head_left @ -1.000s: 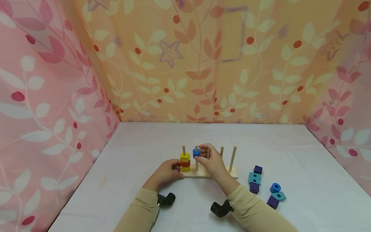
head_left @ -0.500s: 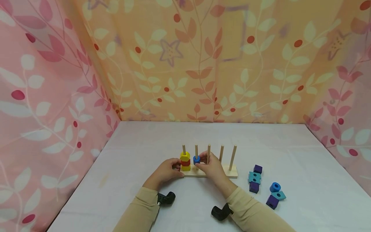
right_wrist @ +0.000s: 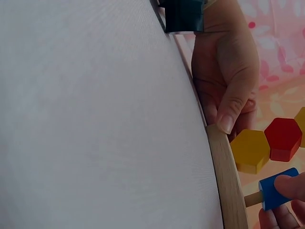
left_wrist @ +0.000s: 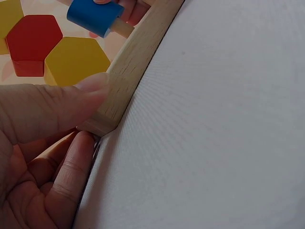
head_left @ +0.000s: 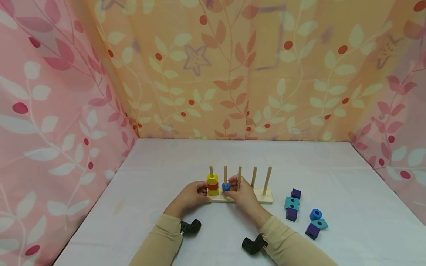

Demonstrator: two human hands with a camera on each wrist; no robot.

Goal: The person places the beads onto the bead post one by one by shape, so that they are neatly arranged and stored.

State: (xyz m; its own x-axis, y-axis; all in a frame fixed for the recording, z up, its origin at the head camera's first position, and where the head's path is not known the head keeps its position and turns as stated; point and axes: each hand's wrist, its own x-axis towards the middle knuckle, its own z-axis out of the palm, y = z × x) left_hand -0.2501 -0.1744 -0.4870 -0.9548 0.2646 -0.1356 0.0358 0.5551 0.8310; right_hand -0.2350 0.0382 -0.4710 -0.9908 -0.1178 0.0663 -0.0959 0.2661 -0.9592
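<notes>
White tabletop (head_left: 166,166): left grip (head_left: 193,195) clamps base (head_left: 259,200) edge; right grip (head_left: 240,190) pinches blue ring (head_left: 226,187).

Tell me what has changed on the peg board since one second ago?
The right hand slid the blue ring from the top of the second peg down near the wooden base, still pinching it. The left hand keeps gripping the base's end; the loose blocks stayed put.

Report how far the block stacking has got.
Done: first peg holds a yellow-red-yellow stack. In hand: right hand pinches a blue ring low on the second peg; left hand grips the base. Left: loose blocks on the table, three pegs bare.
</notes>
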